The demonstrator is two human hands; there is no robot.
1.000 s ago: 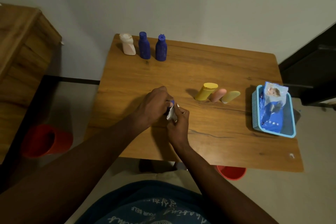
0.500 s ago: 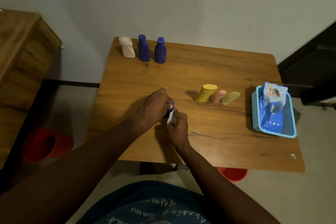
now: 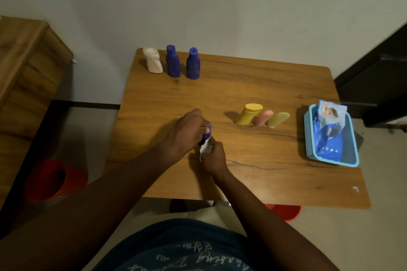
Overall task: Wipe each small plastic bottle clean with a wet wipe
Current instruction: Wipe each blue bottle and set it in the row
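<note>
A wooden table [image 3: 242, 171] fills mid-frame, with a blue basket [image 3: 308, 134] holding a wipes pack [image 3: 330, 116] at its right edge. 3 bottles [image 3: 173, 61] stand at its upper left, and 3 more bottles [image 3: 263, 117] sit right of centre. Left of centre, the left hand [image 3: 185, 132] curls round a small blue bottle [image 3: 207, 132], while the right hand [image 3: 214, 156], just below, pinches a white wipe [image 3: 204, 149] against it.

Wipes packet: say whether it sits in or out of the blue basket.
In. The wipes packet lies inside the blue basket, between its walls.
</note>
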